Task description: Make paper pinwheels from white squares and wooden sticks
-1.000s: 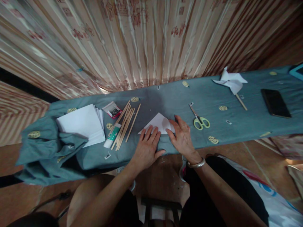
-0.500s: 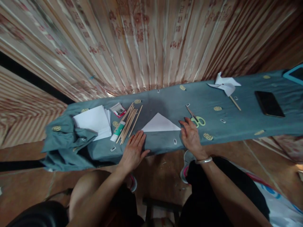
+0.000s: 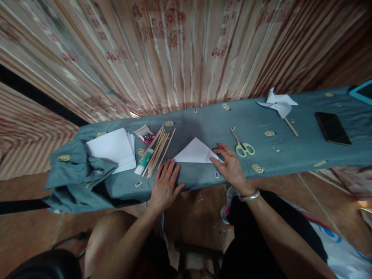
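A white sheet of paper folded into a triangle (image 3: 194,152) lies on the cloth with its peak pointing away from me. My left hand (image 3: 166,186) rests flat at the triangle's left corner, fingertips touching it and the thumb stretched out to the side. At the right corner is my right hand (image 3: 231,166), a bracelet on its wrist. Its thumb touches the paper's face, while the fingers reach past the slanted edge, apart from the thumb. Just right of this hand lie scissors (image 3: 243,148) with light green handles.
Left of the paper are wooden sticks (image 3: 159,149), a glue stick (image 3: 144,162), a packet of small metal pieces (image 3: 145,134) and stacked white paper (image 3: 112,147). To the right lie a paper pinwheel (image 3: 279,104) and a phone (image 3: 333,128). A curtain (image 3: 186,58) hangs behind.
My right hand has slid left onto the triangle's right corner, its thumb now over the paper. My left hand stays at the left corner. The view has shifted slightly.
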Action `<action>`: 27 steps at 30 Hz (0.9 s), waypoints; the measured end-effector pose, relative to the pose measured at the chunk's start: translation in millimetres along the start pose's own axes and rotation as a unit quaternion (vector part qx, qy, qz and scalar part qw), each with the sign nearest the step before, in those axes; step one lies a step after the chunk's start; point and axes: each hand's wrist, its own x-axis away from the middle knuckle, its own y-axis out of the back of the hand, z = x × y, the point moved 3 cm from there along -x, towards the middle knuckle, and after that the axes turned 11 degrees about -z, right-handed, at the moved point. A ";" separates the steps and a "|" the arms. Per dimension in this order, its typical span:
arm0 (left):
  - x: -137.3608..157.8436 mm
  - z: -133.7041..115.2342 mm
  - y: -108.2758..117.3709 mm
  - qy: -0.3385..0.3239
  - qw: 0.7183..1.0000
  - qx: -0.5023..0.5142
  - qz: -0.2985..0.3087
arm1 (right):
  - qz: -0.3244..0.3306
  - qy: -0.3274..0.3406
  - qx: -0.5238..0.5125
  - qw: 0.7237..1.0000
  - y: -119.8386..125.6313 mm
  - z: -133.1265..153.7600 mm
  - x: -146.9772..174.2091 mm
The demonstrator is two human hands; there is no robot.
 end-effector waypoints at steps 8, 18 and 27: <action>-10.4 -6.9 10.6 0.040 0.997 0.044 -0.048 | -0.077 -0.016 -0.033 0.996 32.8 11.3 -11.1; -55.9 -65.4 14.5 -0.064 0.996 0.040 -0.053 | 0.050 0.204 0.156 0.965 43.6 87.0 30.7; -65.3 -47.7 -1.9 -0.053 0.993 0.105 -0.030 | 0.067 0.133 0.165 0.975 61.9 38.3 26.6</action>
